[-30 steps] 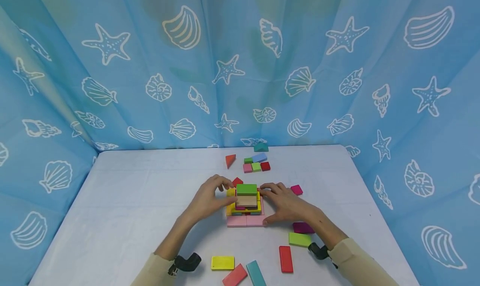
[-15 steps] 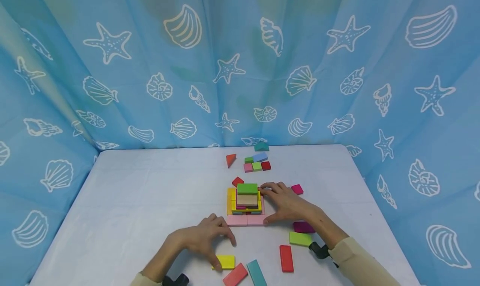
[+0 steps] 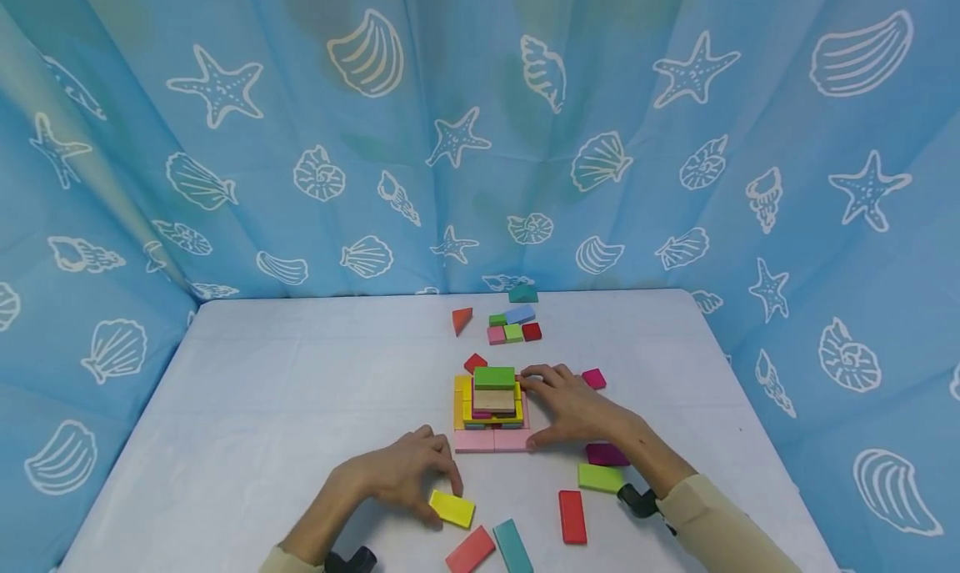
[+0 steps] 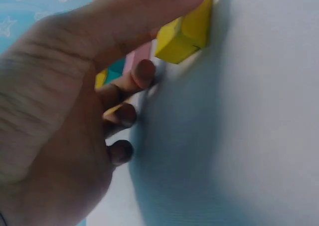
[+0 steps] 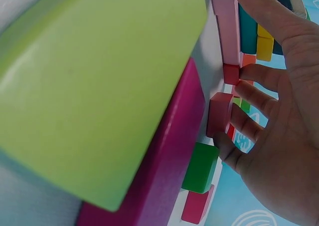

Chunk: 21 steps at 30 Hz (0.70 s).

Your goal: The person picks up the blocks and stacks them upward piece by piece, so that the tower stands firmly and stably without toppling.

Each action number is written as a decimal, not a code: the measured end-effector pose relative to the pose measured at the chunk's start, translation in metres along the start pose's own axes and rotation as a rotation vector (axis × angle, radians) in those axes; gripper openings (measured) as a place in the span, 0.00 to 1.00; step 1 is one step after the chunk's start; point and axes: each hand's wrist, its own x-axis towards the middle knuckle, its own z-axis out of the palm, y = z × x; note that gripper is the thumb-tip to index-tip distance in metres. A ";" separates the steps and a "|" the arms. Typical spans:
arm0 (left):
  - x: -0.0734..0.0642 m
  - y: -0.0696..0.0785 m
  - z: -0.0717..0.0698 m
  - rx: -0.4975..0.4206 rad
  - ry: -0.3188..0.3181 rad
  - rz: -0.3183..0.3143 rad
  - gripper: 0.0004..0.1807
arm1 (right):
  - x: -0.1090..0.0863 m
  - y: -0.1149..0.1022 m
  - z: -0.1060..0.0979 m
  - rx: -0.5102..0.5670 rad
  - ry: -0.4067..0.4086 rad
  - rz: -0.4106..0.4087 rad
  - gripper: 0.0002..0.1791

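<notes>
On the tabletop [image 3: 285, 373], the right hand [image 3: 573, 406] is resting widely spread at the right side of the block stack [image 3: 495, 402]; a sideways push would be risking its narrow upper layers. Nearer the person, the left hand [image 3: 408, 473] is pinching the yellow block [image 3: 454, 510], an off-centre grip probably inviting a twist or slip.

The head view shows two hands, one left [image 3: 403, 473] and one right [image 3: 576, 410], one block stack [image 3: 495, 401], one yellow block [image 3: 454, 510] and five other oblong blocks [image 3: 572, 517]. Also visible: one five-block cluster [image 3: 520, 314], one orange triangular block [image 3: 461, 319], three other single blocks [image 3: 594, 379].
</notes>
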 end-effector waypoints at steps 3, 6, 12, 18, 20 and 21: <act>0.001 -0.003 0.001 -0.009 0.002 0.035 0.15 | 0.001 0.001 0.000 -0.002 -0.001 0.001 0.55; 0.000 -0.001 -0.001 -0.027 0.011 0.045 0.15 | 0.001 0.001 0.001 -0.007 -0.002 0.003 0.55; -0.004 0.016 -0.022 -0.120 0.165 0.089 0.18 | 0.002 0.001 0.001 -0.014 0.000 0.005 0.55; 0.007 0.028 -0.035 0.056 0.576 0.195 0.23 | 0.002 0.001 0.000 -0.009 -0.004 -0.006 0.54; 0.014 0.028 -0.034 0.178 0.704 0.216 0.24 | 0.001 0.001 0.000 -0.004 -0.005 -0.011 0.53; 0.017 0.027 -0.034 0.233 0.751 0.225 0.25 | 0.001 0.001 0.000 -0.004 -0.006 -0.013 0.53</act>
